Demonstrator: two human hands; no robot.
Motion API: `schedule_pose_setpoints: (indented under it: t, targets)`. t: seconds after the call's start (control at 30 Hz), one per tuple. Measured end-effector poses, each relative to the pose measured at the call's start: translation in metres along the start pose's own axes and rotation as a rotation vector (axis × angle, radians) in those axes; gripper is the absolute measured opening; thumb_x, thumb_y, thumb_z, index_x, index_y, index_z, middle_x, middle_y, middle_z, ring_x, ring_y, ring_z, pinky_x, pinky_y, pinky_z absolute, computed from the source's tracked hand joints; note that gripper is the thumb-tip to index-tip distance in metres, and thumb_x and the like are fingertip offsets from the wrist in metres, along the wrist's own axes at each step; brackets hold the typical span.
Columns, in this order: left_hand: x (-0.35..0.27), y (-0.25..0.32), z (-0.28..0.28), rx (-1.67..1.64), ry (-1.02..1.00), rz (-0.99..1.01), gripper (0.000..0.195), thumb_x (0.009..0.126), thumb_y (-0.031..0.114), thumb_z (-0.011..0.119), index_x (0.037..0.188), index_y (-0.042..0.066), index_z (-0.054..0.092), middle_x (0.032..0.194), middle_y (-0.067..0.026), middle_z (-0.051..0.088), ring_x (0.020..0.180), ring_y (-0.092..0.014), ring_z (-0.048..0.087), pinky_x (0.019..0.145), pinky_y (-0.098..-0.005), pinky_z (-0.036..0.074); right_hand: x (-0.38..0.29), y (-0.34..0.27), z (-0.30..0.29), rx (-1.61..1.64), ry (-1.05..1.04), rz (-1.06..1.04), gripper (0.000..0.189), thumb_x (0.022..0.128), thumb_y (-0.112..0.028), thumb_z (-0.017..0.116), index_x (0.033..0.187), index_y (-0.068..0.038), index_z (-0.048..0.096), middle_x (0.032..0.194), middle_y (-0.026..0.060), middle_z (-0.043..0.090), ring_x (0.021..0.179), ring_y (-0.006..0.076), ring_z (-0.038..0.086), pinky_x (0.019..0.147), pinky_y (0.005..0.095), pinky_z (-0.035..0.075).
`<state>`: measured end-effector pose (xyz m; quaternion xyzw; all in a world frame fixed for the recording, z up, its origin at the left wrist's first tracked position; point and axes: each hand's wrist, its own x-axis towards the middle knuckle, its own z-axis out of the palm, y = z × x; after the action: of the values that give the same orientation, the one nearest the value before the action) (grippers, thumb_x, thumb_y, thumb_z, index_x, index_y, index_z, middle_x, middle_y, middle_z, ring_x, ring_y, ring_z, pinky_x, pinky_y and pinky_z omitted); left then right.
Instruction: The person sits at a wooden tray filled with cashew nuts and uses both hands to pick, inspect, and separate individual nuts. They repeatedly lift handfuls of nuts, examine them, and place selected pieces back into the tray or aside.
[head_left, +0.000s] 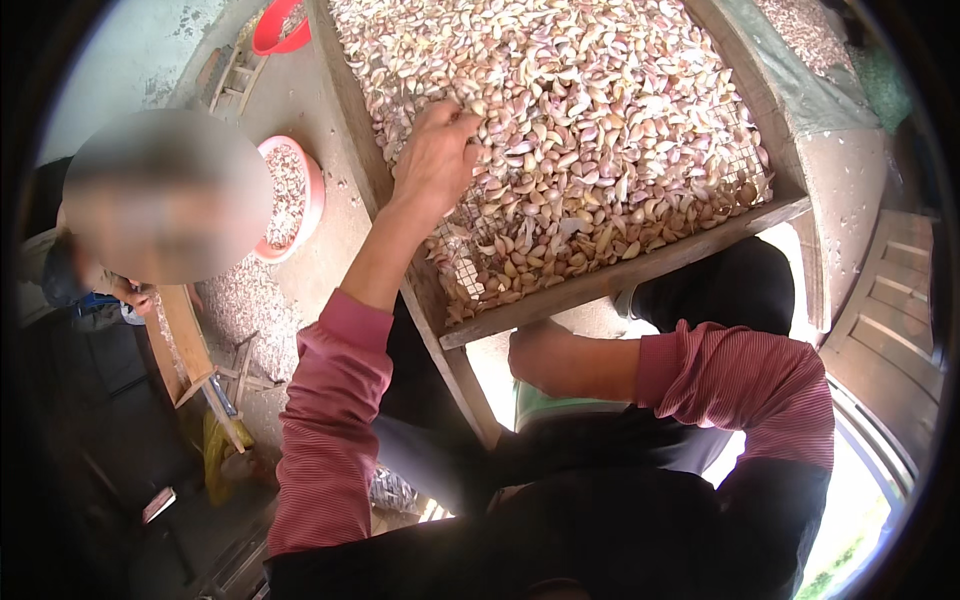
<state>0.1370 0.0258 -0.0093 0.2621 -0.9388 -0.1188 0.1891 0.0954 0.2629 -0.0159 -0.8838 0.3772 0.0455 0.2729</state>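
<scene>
Garlic cloves (592, 127) cover the wire mesh of a wooden-framed tray (626, 262) that stands on legs before me. Over the tray's left part, my left hand (439, 154) reaches in with bent fingers touching the cloves; whether a clove is between the fingertips cannot be told. Bare mesh shows below that hand and at the tray's right edge. My right hand (541, 351) is below the front board, its fingers hidden under the frame. A green rim, perhaps of a container (562, 403), shows beneath my right forearm.
At the left, another person (139, 300) is at a wooden trough (180, 337). A pink basin (313, 199) of cloves stands on the floor, with a red basin (281, 34) farther back. Loose cloves or peelings (247, 315) cover the floor there. A wooden chair (892, 277) is at the right.
</scene>
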Motion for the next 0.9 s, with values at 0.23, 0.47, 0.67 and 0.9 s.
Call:
schedule_pose_setpoints:
  t: [0.23,0.47,0.67,0.9]
  targets:
    - [-0.016,0.055,-0.016,-0.367,-0.489,0.093,0.022,0.071,0.008,0.077,0.089,0.006,0.065,0.085,-0.0085,0.058,0.075,-0.026,0.059,0.067,-0.0364,0.048,-0.003,-0.001,0.018,-0.025,0.101,0.045,0.009,0.067,-0.013,0.066,0.070,-0.007,0.072,0.071,0.0133,0.066,0.069,0.0301,0.062,0.068,0.0417,0.049]
    - [-0.045,0.036,-0.013,-0.210,-0.499,0.043,0.010,0.077,0.004,0.068,0.084,0.004,0.061,0.087,-0.0120,0.059,0.072,-0.029,0.061,0.066,-0.0377,0.049,0.008,0.002,0.001,0.116,-0.122,-0.035,0.019,0.074,-0.018,0.064,0.084,-0.006,0.075,0.081,0.0162,0.070,0.075,0.0339,0.065,0.072,0.0508,0.049]
    - [-0.008,0.019,-0.015,-0.271,-0.144,-0.221,0.018,0.081,0.006,0.068,0.099,0.005,0.066,0.091,-0.0096,0.061,0.069,-0.022,0.059,0.066,-0.0322,0.048,0.006,0.000,0.009,0.025,-0.050,0.003,0.006,0.067,-0.012,0.068,0.071,-0.010,0.072,0.074,0.0119,0.067,0.074,0.0296,0.063,0.070,0.0409,0.049]
    - [0.007,0.012,0.004,-0.221,-0.236,-0.233,0.027,0.082,0.009,0.070,0.108,0.008,0.066,0.100,-0.0084,0.060,0.080,-0.026,0.060,0.076,-0.0351,0.048,0.005,0.002,0.020,0.056,0.016,0.002,0.006,0.067,-0.010,0.065,0.068,-0.008,0.070,0.072,0.0130,0.066,0.072,0.0286,0.062,0.068,0.0412,0.048]
